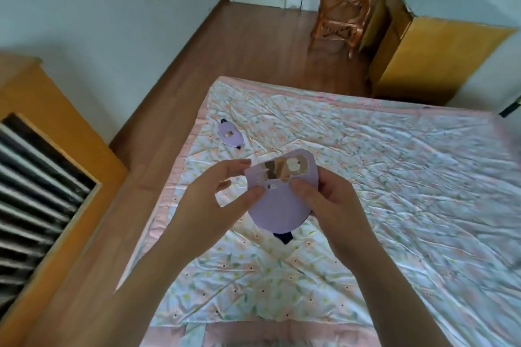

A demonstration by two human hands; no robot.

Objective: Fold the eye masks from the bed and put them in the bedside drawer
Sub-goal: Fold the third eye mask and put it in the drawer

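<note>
While both hands, left point(225, 191) and right point(324, 197), pinch the lilac eye mask point(277, 205) above the bed point(394, 177), it looks light, soft and floppy; hold its side edges, second mask point(229, 135) lying apart.

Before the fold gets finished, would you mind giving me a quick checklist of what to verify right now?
1. Left hand pinches the lilac eye mask: ok.
2. Right hand grips its other side: ok.
3. Mask lifted clear of the floral bedspread: ok.
4. Dark strap tucked in: not ok, it hangs below.
5. Second eye mask still lying on the bed, unfolded: not ok.
6. Bedside drawer open and ready: cannot tell.
</note>
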